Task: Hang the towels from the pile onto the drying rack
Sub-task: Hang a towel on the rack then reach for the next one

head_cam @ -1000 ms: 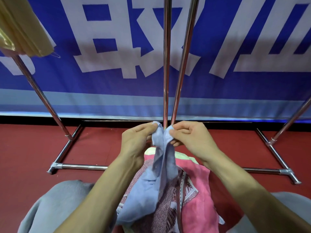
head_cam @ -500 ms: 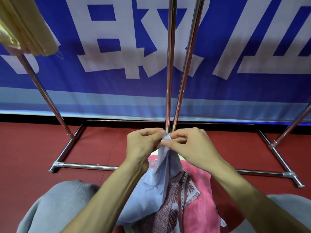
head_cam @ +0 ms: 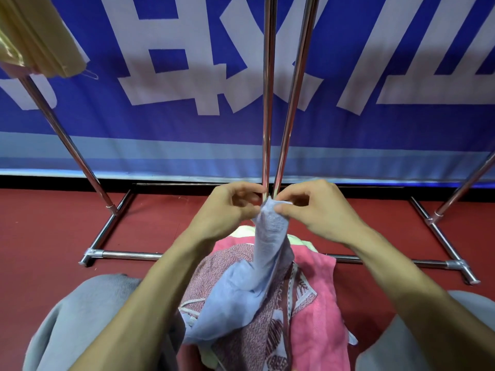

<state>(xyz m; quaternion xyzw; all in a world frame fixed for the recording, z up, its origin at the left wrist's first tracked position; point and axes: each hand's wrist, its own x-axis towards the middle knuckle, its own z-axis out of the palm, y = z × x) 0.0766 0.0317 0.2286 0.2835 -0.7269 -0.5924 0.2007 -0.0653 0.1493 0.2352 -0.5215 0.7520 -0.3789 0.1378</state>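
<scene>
A light blue towel (head_cam: pixel 257 266) rises from the pile (head_cam: pixel 316 303) of pink, maroon-patterned and pale green towels between my knees. My right hand (head_cam: pixel 313 210) pinches its top corner between thumb and forefinger. My left hand (head_cam: pixel 227 207) is at the same corner, fingers curled against the cloth from the left. Both hands are just in front of the drying rack's two chrome upright poles (head_cam: pixel 284 103). A yellow towel (head_cam: pixel 37 36) hangs on the rack at the upper left.
The rack's chrome base frame (head_cam: pixel 126 254) lies on the red floor, with slanted side poles at left (head_cam: pixel 67 143) and right (head_cam: pixel 466 183). A blue and white banner (head_cam: pixel 375 76) covers the wall behind. My grey-trousered knees (head_cam: pixel 88 317) flank the pile.
Both hands have worked along the blue towel's top edge and gathered it to one corner. The towel hangs a little higher and straighter from the pile.
</scene>
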